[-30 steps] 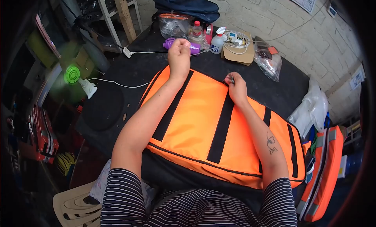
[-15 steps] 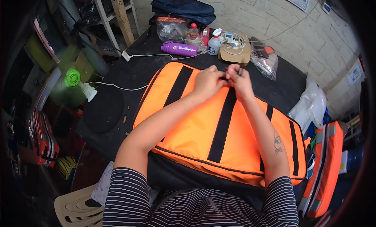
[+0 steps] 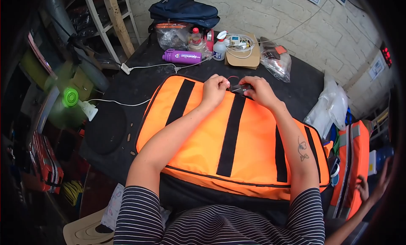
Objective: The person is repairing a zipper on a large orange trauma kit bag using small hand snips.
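A large bright orange bag [image 3: 207,131] with black straps and black piping lies flat on the black table. At its far edge, beside the middle strap, my left hand [image 3: 215,91] is closed in a pinch; what its fingertips hold is too small to name. My right hand [image 3: 260,91] is bent around a small dark, shiny piece [image 3: 240,89] at the same edge, thumb and fingers on it. A thin red strand [image 3: 232,77] loops between the two hands. Both forearms reach over the bag.
Along the wall stand a purple bottle [image 3: 182,56], a spray bottle [image 3: 220,47], a cardboard box with coiled cable [image 3: 242,58] and a navy bag [image 3: 184,11]. A green fan [image 3: 70,97] is at left. At right, another person's hand [image 3: 363,188] touches an upright orange bag [image 3: 358,160].
My hands have drawn apart, showing the dark shiny piece and red strand. The view has shifted slightly. Another person's arm has come in at the lower right.
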Available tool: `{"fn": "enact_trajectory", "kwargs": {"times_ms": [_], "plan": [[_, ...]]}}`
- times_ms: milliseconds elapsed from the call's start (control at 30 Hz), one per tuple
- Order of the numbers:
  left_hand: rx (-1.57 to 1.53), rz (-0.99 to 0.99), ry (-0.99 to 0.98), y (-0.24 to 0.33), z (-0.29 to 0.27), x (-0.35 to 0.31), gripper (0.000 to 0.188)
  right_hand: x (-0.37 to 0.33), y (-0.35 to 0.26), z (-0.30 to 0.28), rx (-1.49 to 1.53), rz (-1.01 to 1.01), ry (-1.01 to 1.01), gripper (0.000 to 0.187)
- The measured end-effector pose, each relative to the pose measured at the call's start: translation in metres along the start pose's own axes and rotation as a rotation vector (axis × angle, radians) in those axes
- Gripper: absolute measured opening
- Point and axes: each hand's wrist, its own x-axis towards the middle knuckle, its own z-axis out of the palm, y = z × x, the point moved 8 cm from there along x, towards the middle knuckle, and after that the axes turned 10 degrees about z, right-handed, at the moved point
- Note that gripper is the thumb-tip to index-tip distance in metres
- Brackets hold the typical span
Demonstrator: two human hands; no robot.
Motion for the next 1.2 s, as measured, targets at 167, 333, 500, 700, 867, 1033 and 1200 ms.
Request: {"fn": "enact_trajectory", "kwargs": {"times_ms": [167, 333, 500, 700, 867, 1033, 1200], "plan": [[0.03, -0.018, -0.053, -0.002, 0.0, -0.002, 0.009, 0.008, -0.005, 0.01, 0.041, -0.034, -0.066, 0.028], [-0.004, 0.002, -0.022, -0.001, -0.002, -0.002, 0.008, 0.008, -0.004, 0.012, -0.065, -0.069, -0.055, 0.027], [-0.016, -0.005, -0.039, 0.003, -0.002, -0.002, 0.009, 0.008, 0.0, 0.011, -0.019, -0.061, -0.034, 0.027], [-0.021, 0.015, -0.012, 0.0, -0.005, -0.002, 0.008, 0.011, -0.003, 0.019, -0.099, -0.104, -0.023, 0.026], [-0.017, -0.005, -0.009, -0.004, -0.004, -0.001, 0.006, 0.01, -0.008, 0.02, -0.189, -0.16, 0.018, 0.026], [-0.255, -0.189, 0.211, -0.02, -0.045, 0.022, 0.01, 0.005, -0.002, -0.013, 0.044, 0.016, 0.21, 0.027], [0.25, -0.057, -0.067, -0.016, -0.063, 0.02, 0.018, -0.016, 0.014, -0.039, 0.332, 0.238, 0.168, 0.033]]}}
